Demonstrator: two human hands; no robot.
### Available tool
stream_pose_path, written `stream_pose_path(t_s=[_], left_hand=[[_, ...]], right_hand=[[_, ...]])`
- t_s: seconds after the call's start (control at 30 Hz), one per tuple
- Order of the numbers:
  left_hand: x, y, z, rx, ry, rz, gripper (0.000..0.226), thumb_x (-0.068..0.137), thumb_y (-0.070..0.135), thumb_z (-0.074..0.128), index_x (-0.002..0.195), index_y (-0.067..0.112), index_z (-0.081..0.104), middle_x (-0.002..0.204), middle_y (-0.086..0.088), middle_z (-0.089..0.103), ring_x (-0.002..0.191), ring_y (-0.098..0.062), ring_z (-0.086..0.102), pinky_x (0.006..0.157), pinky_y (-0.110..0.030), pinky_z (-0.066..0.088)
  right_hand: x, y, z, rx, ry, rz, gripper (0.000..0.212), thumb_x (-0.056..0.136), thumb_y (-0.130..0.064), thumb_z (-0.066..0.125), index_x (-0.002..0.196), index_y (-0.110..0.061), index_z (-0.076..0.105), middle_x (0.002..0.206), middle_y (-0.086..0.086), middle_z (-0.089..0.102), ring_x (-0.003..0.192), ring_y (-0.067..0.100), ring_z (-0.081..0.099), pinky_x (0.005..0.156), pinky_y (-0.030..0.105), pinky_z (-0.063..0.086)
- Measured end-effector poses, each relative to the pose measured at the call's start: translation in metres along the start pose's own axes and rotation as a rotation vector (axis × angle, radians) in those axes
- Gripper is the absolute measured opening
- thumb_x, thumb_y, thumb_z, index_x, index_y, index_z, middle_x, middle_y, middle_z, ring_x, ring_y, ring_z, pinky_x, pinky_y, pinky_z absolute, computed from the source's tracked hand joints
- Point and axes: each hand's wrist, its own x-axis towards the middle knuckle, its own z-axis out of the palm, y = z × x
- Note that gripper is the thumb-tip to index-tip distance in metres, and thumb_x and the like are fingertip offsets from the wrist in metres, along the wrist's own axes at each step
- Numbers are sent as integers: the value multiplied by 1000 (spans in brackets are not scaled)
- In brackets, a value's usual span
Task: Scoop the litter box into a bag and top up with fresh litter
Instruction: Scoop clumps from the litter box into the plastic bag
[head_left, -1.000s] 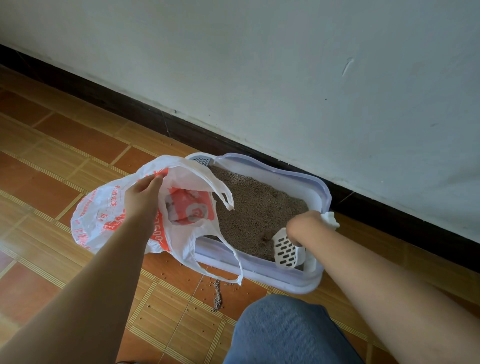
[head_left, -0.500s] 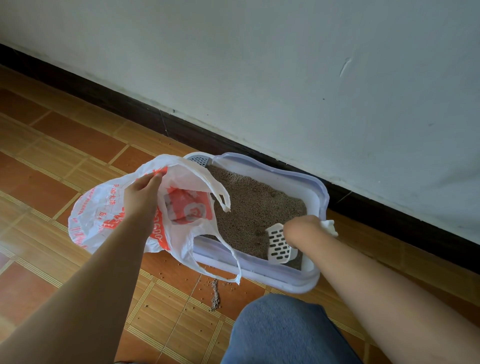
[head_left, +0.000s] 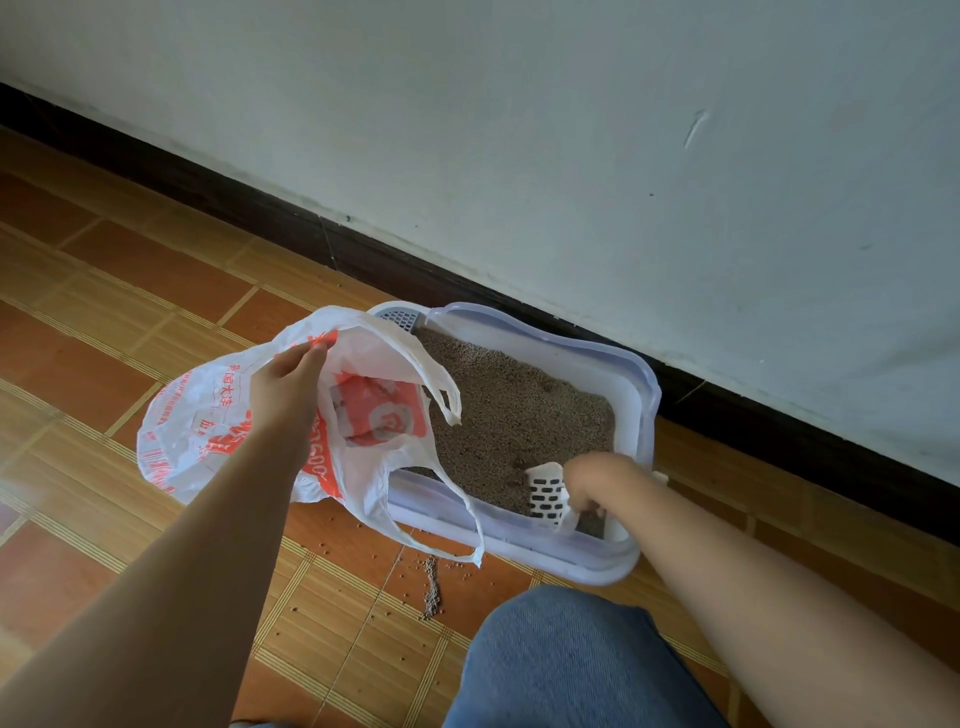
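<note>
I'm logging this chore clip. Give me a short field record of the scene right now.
left hand: holds the plastic bag open by its rim
right hand: grips the slotted scoop, down inside the box
litter box: on the tiled floor, against the skirting board
litter: brown granules covering the box's bottom
spill: loose granules on the floor before the box

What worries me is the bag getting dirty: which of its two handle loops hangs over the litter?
The upper loop, whose tip dangles above the litter in the box. The lower loop drapes over the near rim toward the floor.
</note>
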Motion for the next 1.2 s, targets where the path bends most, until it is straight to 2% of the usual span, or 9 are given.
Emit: stream_pose_path(t_s=[0.07, 0.13, 0.2, 0.23, 0.4, 0.67, 0.83, 1.03, 1.2], left_hand=[[0, 0, 0, 1, 0, -4, 36, 91, 41, 55, 120, 21, 64, 123, -2, 60, 98, -20, 53, 92, -43, 47], [1, 0, -1, 1, 0, -6, 36, 91, 40, 55, 119, 21, 65, 123, -2, 60, 99, -20, 53, 92, -44, 47], [1, 0, -1, -1, 7, -8, 35, 91, 40, 56, 119, 21, 65, 122, -1, 60, 100, -20, 54, 93, -44, 47], [1, 0, -1, -1, 8, -7, 35, 91, 40, 56, 118, 21, 65, 122, -1, 60, 101, -21, 54, 93, -44, 47], [1, 0, -1, -5, 4, -7, 36, 90, 40, 55, 120, 22, 65, 122, -1, 60, 98, -19, 51, 94, -44, 46], [2, -1, 0, -3, 5, -8, 34, 91, 39, 55, 118, 22, 65, 121, -1, 60, 97, -19, 52, 93, -43, 47], [3, -1, -2, -18, -1, 0, 32, 91, 40, 55, 116, 22, 66, 113, 3, 59, 97, -17, 51, 87, -38, 46], [4, -2, -1, -29, -1, -10, 32, 92, 40, 54, 116, 23, 66, 106, 6, 56, 96, -17, 50, 86, -37, 45], [6, -4, 0, -27, -2, -3, 30, 93, 37, 53, 116, 23, 66, 108, 6, 57, 94, -15, 50, 81, -33, 43]], right_hand=[[4, -5, 4, 119, -7, -18, 37, 95, -4, 43, 130, 5, 46, 91, 12, 51, 69, 20, 50, 64, 27, 43], [4, -7, 8, 221, -16, -18, 41, 96, -4, 41, 136, 4, 39, 95, 14, 54, 65, 19, 51, 66, 27, 45], [10, -5, 11, 345, -37, 7, 46, 97, -8, 41, 141, 1, 31, 112, 18, 56, 62, 18, 51, 57, 26, 47], [13, -3, 12, 395, -44, 18, 47, 97, -10, 40, 142, 0, 29, 112, 19, 56, 62, 18, 51, 53, 27, 46], [33, 5, 14, 684, -8, 116, 44, 98, -13, 40, 139, 0, 34, 76, 12, 49, 59, 18, 47, 49, 28, 43], [44, 2, 14, 798, 176, 41, 41, 98, -14, 40, 137, -3, 37, 94, 17, 57, 58, 18, 53, 50, 27, 45], [49, -5, 20, 840, 270, -50, 22, 98, -22, 40, 99, -4, 51, 77, 12, 57, 58, 24, 55, 48, 23, 39], [56, -10, 22, 1282, 162, 61, 6, 97, -12, 41, 101, -8, 43, 71, 10, 46, 56, 20, 46, 47, 24, 36], [64, -4, 15, 1574, 71, 228, 28, 98, -16, 37, 75, -1, 45, 71, 11, 42, 61, 22, 37, 70, 35, 32]])
